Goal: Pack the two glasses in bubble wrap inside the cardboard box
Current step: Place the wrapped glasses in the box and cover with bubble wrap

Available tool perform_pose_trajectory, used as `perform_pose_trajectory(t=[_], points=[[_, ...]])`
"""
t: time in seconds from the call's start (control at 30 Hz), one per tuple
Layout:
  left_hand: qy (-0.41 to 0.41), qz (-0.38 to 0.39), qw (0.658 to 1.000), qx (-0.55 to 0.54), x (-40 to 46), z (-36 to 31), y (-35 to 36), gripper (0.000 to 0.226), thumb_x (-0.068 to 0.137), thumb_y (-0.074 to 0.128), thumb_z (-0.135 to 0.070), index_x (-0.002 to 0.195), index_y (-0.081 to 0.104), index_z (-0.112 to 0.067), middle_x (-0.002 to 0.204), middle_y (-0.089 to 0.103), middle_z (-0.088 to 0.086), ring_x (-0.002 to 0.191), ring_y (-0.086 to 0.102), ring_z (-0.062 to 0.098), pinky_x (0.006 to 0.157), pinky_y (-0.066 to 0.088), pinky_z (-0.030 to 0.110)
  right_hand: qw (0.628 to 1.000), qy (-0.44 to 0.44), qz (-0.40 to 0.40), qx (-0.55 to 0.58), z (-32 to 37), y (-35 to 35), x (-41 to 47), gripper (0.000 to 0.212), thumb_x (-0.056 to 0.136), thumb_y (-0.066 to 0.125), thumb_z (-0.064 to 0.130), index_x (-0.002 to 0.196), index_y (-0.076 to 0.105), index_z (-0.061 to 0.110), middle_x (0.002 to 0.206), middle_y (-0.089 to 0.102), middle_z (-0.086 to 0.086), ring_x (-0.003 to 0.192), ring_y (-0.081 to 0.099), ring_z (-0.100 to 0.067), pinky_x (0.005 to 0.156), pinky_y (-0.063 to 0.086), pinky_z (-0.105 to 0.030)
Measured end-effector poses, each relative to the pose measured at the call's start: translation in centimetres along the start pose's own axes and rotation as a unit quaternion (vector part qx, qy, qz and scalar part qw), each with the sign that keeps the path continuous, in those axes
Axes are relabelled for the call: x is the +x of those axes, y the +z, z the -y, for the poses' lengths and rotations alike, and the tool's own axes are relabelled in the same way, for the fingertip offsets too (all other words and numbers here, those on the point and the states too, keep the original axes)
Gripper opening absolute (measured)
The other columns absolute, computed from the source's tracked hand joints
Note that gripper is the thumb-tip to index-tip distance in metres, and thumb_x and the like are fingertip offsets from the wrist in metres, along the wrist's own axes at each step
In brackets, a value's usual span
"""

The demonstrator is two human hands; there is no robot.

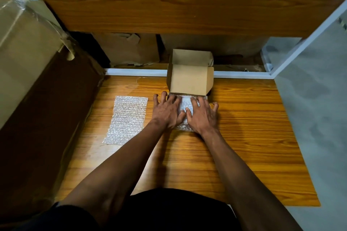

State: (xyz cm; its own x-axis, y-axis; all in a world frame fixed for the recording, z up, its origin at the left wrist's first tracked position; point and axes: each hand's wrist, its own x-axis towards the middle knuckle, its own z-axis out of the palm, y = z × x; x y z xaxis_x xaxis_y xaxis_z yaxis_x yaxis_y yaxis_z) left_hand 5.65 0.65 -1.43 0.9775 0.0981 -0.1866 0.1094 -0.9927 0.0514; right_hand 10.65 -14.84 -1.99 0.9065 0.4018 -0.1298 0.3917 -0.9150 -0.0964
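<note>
A small open cardboard box [190, 78] stands at the far edge of the wooden table [244, 137]. Just in front of it lies a sheet of bubble wrap [185, 108], bunched over something I cannot make out. My left hand [166, 111] and my right hand [202, 116] lie side by side on this sheet with spread, nearly straight fingers pressing down. A second sheet of bubble wrap [125, 120] lies flat on the table to the left, apart from my hands. No glass is plainly visible.
A large cardboard carton [24, 52] wrapped in film stands at the left. A wooden shelf with a white frame [169, 5] hangs above the back of the table, with cardboard pieces [127, 50] beneath it. A grey floor [315, 99] lies to the right.
</note>
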Motion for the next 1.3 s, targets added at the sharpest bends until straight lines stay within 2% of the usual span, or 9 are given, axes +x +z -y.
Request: perform_pose_trajectory(t=[0.17,0.3,0.47,0.8,0.9,1.03,1.3], points=[[0.002,-0.022,1.0,0.014,-0.2,0.7,0.4,0.083,0.094,0.021,-0.076,0.164,0.017,-0.032,0.156,0.045,0.004,0.147,0.027,0.036,0.116,0.017,0.067,1.0,0.001,0.003,-0.004,0.0,0.1,-0.1,0.065,0.103,0.038,0.062,0.16,0.027,0.035,0.159,0.035,-0.005,0.145,0.037,-0.023,0.117,0.02,-0.058],[0.004,-0.026,0.999,0.02,-0.1,0.6,0.4,0.082,0.094,0.023,-0.076,0.163,0.02,-0.033,0.154,0.048,0.004,0.145,0.03,0.034,0.114,0.019,0.064,1.0,-0.002,0.012,-0.011,0.0,0.2,0.1,0.062,0.103,0.038,0.062,0.158,0.033,0.033,0.158,0.036,-0.006,0.144,0.038,-0.025,0.117,0.021,-0.058],[0.002,-0.015,1.0,0.024,-0.2,0.6,0.6,0.079,0.096,0.018,-0.077,0.16,0.029,-0.033,0.155,0.044,0.001,0.144,0.03,0.033,0.115,0.019,0.065,1.0,-0.007,0.01,-0.02,-0.1,0.1,0.2,0.064,0.103,0.037,0.062,0.159,0.031,0.032,0.157,0.036,-0.007,0.141,0.04,-0.024,0.113,0.023,-0.054],[-0.005,0.066,0.998,0.004,1.6,0.7,-0.9,0.082,0.095,0.027,-0.081,0.162,0.029,-0.034,0.16,0.037,0.004,0.149,0.024,0.039,0.118,0.014,0.07,0.997,-0.042,0.018,-0.057,-0.2,-0.7,0.8,0.064,0.102,0.042,0.06,0.156,0.037,0.026,0.15,0.044,-0.013,0.129,0.054,-0.028,0.116,0.021,-0.055],[0.004,0.032,0.999,0.032,0.9,0.7,-0.6,0.082,0.093,0.02,-0.081,0.16,0.033,-0.035,0.156,0.04,0.005,0.145,0.027,0.036,0.115,0.018,0.068,0.999,-0.032,0.002,-0.034,-0.4,-0.3,0.2,0.065,0.101,0.041,0.061,0.157,0.036,0.029,0.152,0.043,-0.009,0.137,0.047,-0.026,0.116,0.022,-0.057],[-0.005,0.0,0.999,0.043,-0.4,0.5,0.7,0.082,0.094,0.013,-0.079,0.164,0.025,-0.036,0.16,0.034,0.005,0.15,0.022,0.037,0.117,0.015,0.067,1.0,-0.014,-0.009,-0.013,-0.4,0.3,-0.6,0.066,0.101,0.04,0.064,0.158,0.034,0.032,0.155,0.041,-0.006,0.143,0.042,-0.024,0.118,0.019,-0.061],[-0.005,0.042,0.998,0.037,0.4,0.3,-0.1,0.084,0.095,0.019,-0.079,0.164,0.024,-0.032,0.156,0.041,0.01,0.149,0.026,0.038,0.118,0.014,0.069,0.998,-0.042,0.023,-0.042,-0.4,0.0,0.4,0.067,0.102,0.039,0.061,0.158,0.032,0.025,0.15,0.041,-0.014,0.134,0.049,-0.03,0.117,0.021,-0.06]])
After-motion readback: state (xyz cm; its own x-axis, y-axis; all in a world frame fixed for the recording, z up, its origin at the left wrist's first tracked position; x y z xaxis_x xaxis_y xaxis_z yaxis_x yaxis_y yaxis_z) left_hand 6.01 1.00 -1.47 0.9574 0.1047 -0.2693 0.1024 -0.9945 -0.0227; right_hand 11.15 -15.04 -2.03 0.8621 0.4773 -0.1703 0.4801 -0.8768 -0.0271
